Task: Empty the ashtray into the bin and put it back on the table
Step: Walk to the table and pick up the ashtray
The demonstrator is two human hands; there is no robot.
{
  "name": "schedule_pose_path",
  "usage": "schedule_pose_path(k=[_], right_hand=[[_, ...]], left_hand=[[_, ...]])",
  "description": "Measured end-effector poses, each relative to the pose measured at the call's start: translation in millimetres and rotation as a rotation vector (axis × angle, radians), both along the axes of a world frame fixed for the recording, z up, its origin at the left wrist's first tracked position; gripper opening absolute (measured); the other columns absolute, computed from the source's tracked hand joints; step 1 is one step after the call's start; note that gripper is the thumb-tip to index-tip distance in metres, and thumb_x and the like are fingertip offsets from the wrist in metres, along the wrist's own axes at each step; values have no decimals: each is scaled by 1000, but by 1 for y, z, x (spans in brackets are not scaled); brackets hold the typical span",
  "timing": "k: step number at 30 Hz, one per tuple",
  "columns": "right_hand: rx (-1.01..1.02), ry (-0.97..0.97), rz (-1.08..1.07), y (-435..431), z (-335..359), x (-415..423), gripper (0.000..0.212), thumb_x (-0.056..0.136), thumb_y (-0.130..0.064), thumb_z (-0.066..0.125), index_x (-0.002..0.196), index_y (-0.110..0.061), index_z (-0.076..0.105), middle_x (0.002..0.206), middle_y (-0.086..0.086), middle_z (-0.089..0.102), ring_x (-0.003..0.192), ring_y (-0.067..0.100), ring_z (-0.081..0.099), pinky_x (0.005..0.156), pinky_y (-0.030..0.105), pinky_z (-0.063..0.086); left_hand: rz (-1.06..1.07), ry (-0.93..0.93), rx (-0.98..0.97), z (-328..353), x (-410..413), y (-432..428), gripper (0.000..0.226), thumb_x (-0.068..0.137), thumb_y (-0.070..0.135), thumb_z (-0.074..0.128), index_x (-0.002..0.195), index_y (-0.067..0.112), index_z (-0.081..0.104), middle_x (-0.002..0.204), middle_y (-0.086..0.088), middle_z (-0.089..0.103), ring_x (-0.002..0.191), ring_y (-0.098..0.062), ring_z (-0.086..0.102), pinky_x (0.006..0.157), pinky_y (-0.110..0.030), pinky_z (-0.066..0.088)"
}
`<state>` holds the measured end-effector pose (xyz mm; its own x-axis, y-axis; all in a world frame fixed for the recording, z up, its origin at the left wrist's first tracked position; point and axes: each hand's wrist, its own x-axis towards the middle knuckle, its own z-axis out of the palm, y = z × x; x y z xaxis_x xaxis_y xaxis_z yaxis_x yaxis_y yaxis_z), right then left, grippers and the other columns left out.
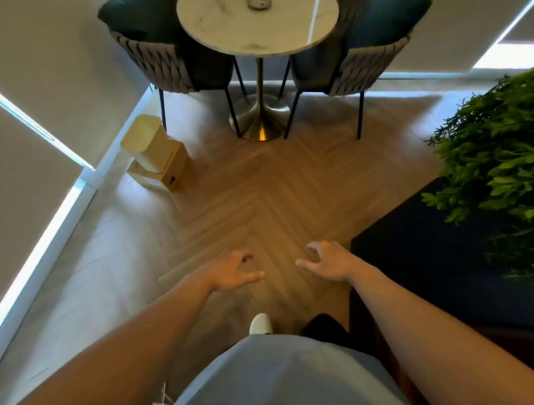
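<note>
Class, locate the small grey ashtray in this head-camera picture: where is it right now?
The small grey ashtray sits on the round white marble table at the top edge of the view, between the two woven-backed chairs, far ahead of both empty hands.

No legible text, labels, brands, numbers or signs anywhere.

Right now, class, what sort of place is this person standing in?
Probably a lounge or café seating corner: a round marble-topped table on a brass pedestal, two woven-backed chairs with dark cushions, and a cream lidded bin on herringbone wood flooring.
</note>
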<state>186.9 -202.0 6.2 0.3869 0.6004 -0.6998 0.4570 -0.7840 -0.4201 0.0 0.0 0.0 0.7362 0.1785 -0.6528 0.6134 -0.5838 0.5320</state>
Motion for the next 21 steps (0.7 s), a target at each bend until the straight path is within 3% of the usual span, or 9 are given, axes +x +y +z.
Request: schedule_pose_path(k=[8, 14, 21], right_hand=[[15, 31, -62, 15, -11, 16, 89, 82, -69, 55, 149, -15, 35, 153, 7, 41, 140, 24, 37, 112, 42, 36], [18, 26, -38, 63, -19, 96, 88, 83, -69, 54, 149, -15, 36, 151, 7, 43, 141, 24, 36, 112, 46, 35], [-27, 66, -3, 77, -30, 127, 88, 84, -70, 53, 151, -16, 32, 155, 5, 39, 142, 25, 35, 112, 43, 35]], left_hand=[[14, 45, -28, -4, 15, 21, 87, 74, 77, 56, 142, 24, 42, 142, -3, 51, 126, -20, 50, 105, -42, 43], [81, 69, -45, -2, 88, 64, 82, 80, 68, 60, 144, 20, 41, 145, -5, 48, 129, -21, 48, 106, -38, 41], [86, 100, -44, -5, 122, 80, 81, 81, 67, 61, 144, 20, 41, 145, -4, 48, 128, -19, 48, 104, -35, 41]])
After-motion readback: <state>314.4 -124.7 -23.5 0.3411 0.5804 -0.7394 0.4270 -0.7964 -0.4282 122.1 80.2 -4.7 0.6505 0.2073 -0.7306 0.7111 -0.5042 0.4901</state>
